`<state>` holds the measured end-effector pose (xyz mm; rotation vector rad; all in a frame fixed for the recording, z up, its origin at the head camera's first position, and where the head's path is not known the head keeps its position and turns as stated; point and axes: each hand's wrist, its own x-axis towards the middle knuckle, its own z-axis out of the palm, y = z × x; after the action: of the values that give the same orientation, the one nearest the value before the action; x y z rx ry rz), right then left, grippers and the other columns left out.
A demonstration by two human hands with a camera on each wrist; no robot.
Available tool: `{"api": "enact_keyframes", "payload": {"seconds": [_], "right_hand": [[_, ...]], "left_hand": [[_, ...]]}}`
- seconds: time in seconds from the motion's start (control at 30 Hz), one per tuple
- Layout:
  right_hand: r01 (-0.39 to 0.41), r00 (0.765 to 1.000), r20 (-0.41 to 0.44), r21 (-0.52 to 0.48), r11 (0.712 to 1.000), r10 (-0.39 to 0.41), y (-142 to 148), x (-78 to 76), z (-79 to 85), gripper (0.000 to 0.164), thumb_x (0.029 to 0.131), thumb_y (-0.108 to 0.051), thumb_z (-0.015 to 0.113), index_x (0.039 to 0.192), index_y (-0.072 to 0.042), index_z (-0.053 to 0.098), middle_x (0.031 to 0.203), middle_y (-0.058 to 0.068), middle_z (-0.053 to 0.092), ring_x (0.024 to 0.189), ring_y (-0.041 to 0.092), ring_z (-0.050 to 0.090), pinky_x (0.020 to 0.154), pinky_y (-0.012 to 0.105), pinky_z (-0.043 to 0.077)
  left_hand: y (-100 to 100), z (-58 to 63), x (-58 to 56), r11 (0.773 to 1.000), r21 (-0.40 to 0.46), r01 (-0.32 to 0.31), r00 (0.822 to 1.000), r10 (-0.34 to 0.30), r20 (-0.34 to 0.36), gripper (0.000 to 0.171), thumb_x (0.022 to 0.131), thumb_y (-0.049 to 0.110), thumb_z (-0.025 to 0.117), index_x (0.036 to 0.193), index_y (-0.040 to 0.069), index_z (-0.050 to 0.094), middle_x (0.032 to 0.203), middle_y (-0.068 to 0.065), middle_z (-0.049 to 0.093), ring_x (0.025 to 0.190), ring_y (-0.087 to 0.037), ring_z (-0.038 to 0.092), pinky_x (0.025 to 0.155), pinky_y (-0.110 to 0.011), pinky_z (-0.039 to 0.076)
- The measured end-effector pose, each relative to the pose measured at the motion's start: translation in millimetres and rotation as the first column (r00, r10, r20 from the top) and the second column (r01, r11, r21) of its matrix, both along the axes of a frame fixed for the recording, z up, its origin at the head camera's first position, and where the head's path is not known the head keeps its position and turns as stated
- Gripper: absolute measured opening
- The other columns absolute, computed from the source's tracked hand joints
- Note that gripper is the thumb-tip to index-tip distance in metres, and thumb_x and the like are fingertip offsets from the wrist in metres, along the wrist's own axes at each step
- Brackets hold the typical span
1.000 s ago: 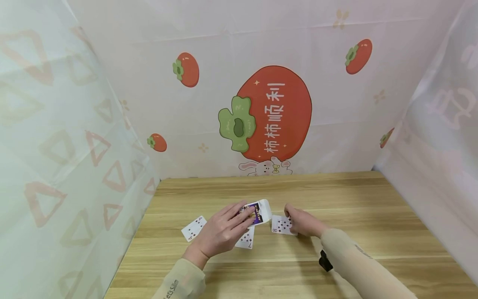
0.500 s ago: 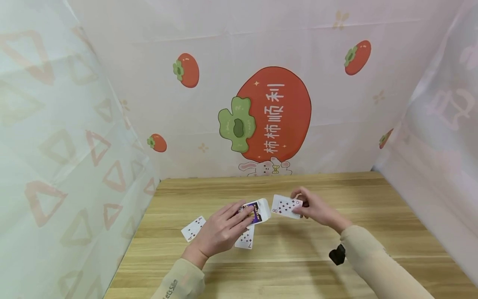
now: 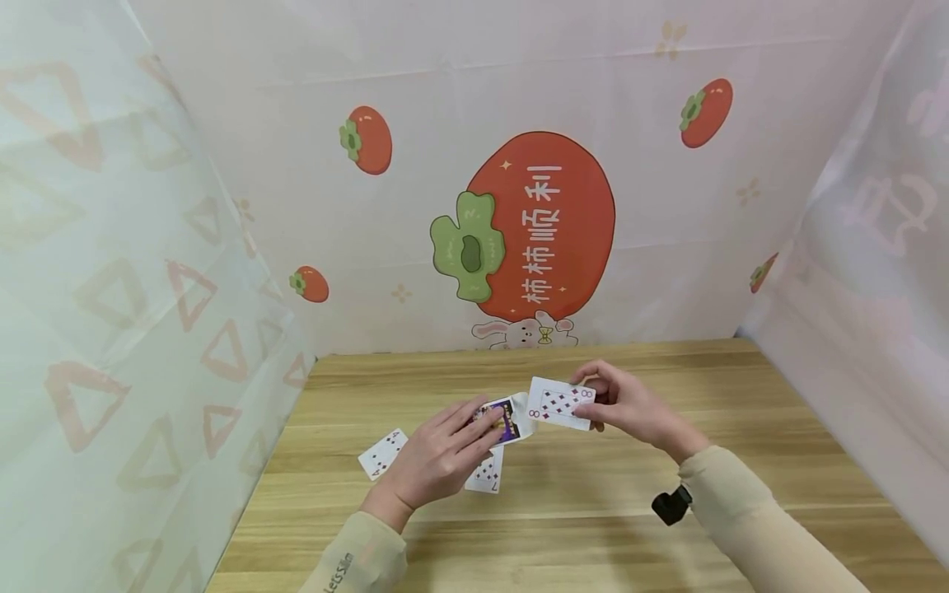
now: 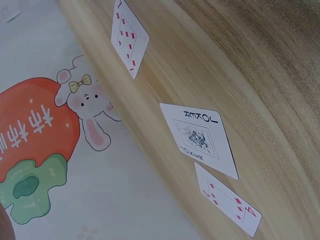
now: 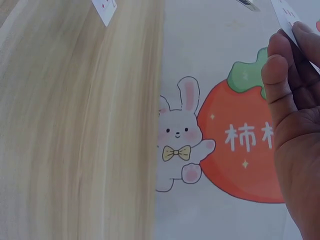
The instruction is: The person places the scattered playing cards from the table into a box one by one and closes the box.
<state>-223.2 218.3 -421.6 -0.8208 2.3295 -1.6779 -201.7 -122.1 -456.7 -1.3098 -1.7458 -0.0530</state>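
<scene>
Partly behind card box [image 3: 511, 422]: diamond seven [image 3: 486, 473]

The fingers [image 5: 276, 74] pinch a white, red-marked card [image 5: 285, 14].

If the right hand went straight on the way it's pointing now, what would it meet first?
Probably the card box at the left hand. The eight of diamonds pinched by the right hand overlaps its flap in the head view, though depth between them is unclear.

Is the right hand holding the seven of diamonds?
No, the right hand pinches the eight of diamonds, an 8 printed at opposite corners.
</scene>
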Motion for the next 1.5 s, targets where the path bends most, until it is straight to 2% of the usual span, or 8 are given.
{"api": "enact_keyframes", "payload": {"seconds": [0.23, 0.4, 0.7, 1.0, 1.27, 1.5], "right_hand": [[-0.020, 0.995, -0.092, 0.089, 0.996, 0.028, -10, 1.6, -2.4, 0.034, 0.092, -0.008, 0.076, 0.121, -0.007, 0.059, 0.088, 0.009, 0.072, 0.064, 0.019, 0.062, 0.055, 0.026, 0.055], [-0.041, 0.985, -0.159, 0.147, 0.988, 0.065, -15, 2.5, -4.4, 0.032, 0.092, -0.010, 0.076, 0.120, -0.011, 0.060, 0.080, 0.002, 0.068, 0.063, 0.012, 0.058, 0.053, 0.025, 0.053], [-0.027, 0.982, -0.176, 0.210, 0.977, 0.065, -19, 4.3, -2.4, 0.031, 0.093, -0.015, 0.075, 0.122, -0.017, 0.062, 0.077, -0.001, 0.060, 0.066, 0.012, 0.057, 0.055, 0.026, 0.054], [-0.040, 0.972, -0.219, 0.197, 0.980, 0.083, -25, 3.7, -0.7, 0.030, 0.094, -0.013, 0.074, 0.122, -0.015, 0.065, 0.080, -0.003, 0.062, 0.065, 0.009, 0.058, 0.055, 0.026, 0.055], [-0.097, 0.970, -0.205, 0.160, 0.982, 0.129, -29, 3.4, -1.7, 0.030, 0.094, -0.010, 0.073, 0.123, -0.013, 0.066, 0.089, 0.001, 0.068, 0.068, 0.010, 0.060, 0.056, 0.027, 0.056], [-0.088, 0.984, -0.136, 0.174, 0.981, 0.112, -40, 1.1, -4.9, 0.029, 0.095, -0.013, 0.073, 0.120, -0.009, 0.060, 0.070, -0.003, 0.059, 0.057, 0.009, 0.054, 0.049, 0.025, 0.050]], "left_hand": [[1, 0.8, 0.5, 1.000, 0.008, 0.002, 1.000, -0.002, 0.003, 0.031, 0.103, 0.019, 0.055, 0.123, 0.006, 0.074, 0.134, -0.012, 0.068, 0.128, -0.034, 0.062, 0.103, -0.043, 0.055], [2, 0.5, 0.7, 1.000, 0.004, 0.001, 1.000, -0.001, -0.004, 0.030, 0.103, 0.020, 0.055, 0.122, 0.007, 0.074, 0.135, -0.012, 0.067, 0.128, -0.034, 0.062, 0.103, -0.043, 0.055], [2, -0.5, 1.0, 1.000, -0.001, 0.006, 1.000, -0.006, -0.008, 0.030, 0.104, 0.020, 0.055, 0.122, 0.007, 0.074, 0.134, -0.012, 0.068, 0.128, -0.034, 0.062, 0.104, -0.044, 0.054], [5, 0.1, 1.1, 0.999, -0.002, 0.037, 0.999, -0.037, -0.021, 0.029, 0.103, 0.019, 0.056, 0.121, 0.006, 0.075, 0.132, -0.012, 0.069, 0.126, -0.035, 0.063, 0.101, -0.044, 0.056], [5, -1.5, 3.2, 0.999, -0.010, 0.031, 0.999, -0.031, -0.006, 0.029, 0.101, 0.019, 0.058, 0.121, 0.007, 0.075, 0.132, -0.011, 0.069, 0.128, -0.034, 0.062, 0.100, -0.044, 0.057], [8, -2.4, 5.5, 1.000, -0.027, 0.008, 1.000, -0.008, 0.012, 0.031, 0.101, 0.020, 0.059, 0.125, 0.008, 0.073, 0.134, -0.010, 0.068, 0.130, -0.033, 0.061, 0.101, -0.042, 0.056]]}}
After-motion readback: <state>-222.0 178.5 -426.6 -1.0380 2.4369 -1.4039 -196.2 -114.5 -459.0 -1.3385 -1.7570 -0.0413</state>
